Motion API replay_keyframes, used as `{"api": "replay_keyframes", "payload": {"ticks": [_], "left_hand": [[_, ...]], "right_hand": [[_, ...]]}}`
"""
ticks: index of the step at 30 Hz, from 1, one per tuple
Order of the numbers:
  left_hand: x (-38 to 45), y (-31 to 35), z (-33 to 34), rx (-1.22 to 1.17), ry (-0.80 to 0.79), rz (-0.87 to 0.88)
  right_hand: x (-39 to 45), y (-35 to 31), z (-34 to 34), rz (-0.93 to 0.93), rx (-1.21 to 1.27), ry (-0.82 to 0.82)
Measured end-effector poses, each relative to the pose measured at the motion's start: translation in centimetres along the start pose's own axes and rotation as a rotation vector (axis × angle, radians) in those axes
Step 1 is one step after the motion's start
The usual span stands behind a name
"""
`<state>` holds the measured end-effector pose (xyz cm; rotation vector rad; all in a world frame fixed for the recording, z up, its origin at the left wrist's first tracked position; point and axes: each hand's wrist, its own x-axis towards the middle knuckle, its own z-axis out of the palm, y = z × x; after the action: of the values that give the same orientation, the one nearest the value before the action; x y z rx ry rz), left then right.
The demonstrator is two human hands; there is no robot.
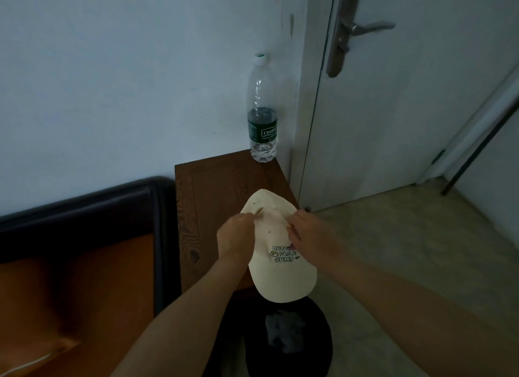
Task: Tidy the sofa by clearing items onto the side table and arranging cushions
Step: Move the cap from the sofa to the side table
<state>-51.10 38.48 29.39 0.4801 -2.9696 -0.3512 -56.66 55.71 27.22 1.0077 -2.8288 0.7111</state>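
A cream baseball cap [280, 275] with printed words on its front lies over the near right part of the brown wooden side table [219, 191], its brim pointing toward me past the table's edge. My left hand [234, 237] pinches the cap's crown from the left. My right hand [307, 233] pinches the crown from the right. A clear plastic water bottle [261, 110] with a green label stands upright at the table's far right corner. The sofa [75, 264], orange seat with dark frame, is to the left of the table.
A dark round bin [283, 337] with something pale inside sits on the floor below the cap's brim. A white door [393, 95] with a metal handle [365, 28] stands to the right of the table. A white cable [25, 365] lies on the sofa's near left.
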Motion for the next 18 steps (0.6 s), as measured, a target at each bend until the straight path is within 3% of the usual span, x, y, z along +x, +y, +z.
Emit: {"api": "replay_keyframes", "payload": {"ticks": [13,18], "left_hand": [[10.8,-2.1,3.0,-0.042,-0.089,-0.022],[11.8,-1.9,4.6,-0.207,-0.091,0.162]], "right_hand": [[10.2,3.0,1.8,-0.058,-0.086,0.006],[12.4,4.0,3.2,-0.023,-0.090,0.023]]}}
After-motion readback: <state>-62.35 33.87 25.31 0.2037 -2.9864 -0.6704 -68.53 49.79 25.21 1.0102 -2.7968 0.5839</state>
